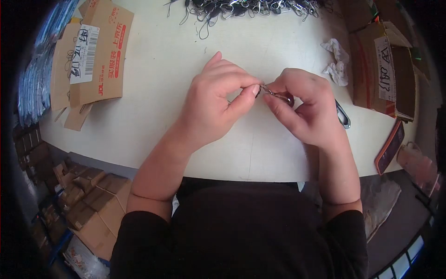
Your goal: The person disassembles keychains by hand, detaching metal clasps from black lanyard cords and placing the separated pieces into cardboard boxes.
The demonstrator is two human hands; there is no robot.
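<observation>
Above the middle of the white table, both hands meet fingertip to fingertip. My left hand (211, 95) pinches a small dark piece between thumb and index finger; its exact kind is too small to tell. Between thumb and fingers, my right hand (309, 100) grips a shiny metal clasp (281, 96), whose thin end reaches toward the left fingertips. Whether the two pieces are joined I cannot tell. Partly behind the right wrist lies a dark tool-like object (343, 115) with a rounded metal end.
At the far edge lies a heap of black cord straps with metal clasps (246, 7). Open cardboard boxes stand left (111, 69) and right (371, 69). Crumpled white tissue (336, 63) and an orange-edged phone (389, 148) lie on the right. Stacked cartons (100, 209) are below left.
</observation>
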